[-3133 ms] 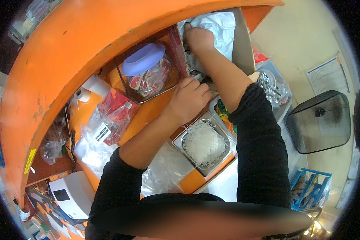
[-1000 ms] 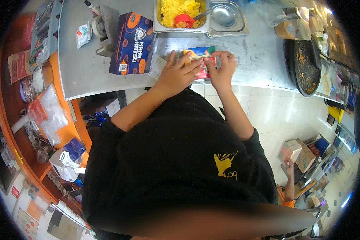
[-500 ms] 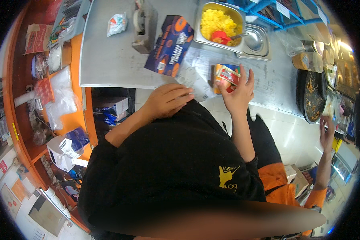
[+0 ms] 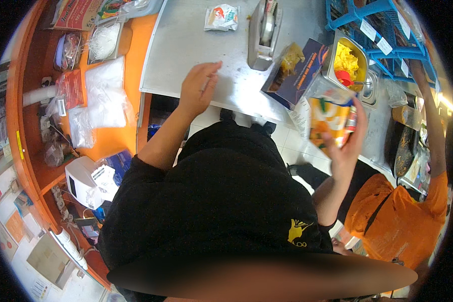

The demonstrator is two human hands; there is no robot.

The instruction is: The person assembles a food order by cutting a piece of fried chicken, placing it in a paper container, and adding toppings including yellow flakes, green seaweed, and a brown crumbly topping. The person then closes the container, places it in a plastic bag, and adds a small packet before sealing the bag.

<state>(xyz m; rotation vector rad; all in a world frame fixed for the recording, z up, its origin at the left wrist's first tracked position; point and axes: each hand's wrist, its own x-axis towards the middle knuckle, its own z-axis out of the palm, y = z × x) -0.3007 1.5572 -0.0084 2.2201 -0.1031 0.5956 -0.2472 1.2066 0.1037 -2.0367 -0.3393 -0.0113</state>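
Note:
My right hand (image 4: pixel 345 146) grips a small yellow printed food carton (image 4: pixel 327 118) with white lettering, held up over the table's front edge. Fingers and thumb wrap its lower right side. My left hand (image 4: pixel 199 90) hovers at the front edge of the metal table (image 4: pixel 186 50), fingers stretched out and nothing in them. Between the two hands, toward the right, lies a dark blue box (image 4: pixel 299 75) with orange print. Something brownish-yellow shows at its far end; I cannot tell what. A paper receipt (image 4: pixel 300 117) hangs by the box, partly behind the carton.
A grey tape dispenser (image 4: pixel 261 43) and a white packet (image 4: pixel 221 18) stand farther back. Right of the box is a metal pan (image 4: pixel 360 48) of yellow food with a red-handled scoop. Blue racks (image 4: pixel 370 22) stand beyond. A co-worker in orange (image 4: pixel 402 216) reaches toward them at right.
My right hand has taken hold of the yellow carton and lifted it off the table. My left hand has moved away from the receipt. The view has shifted left; the co-worker's arm now reaches far up.

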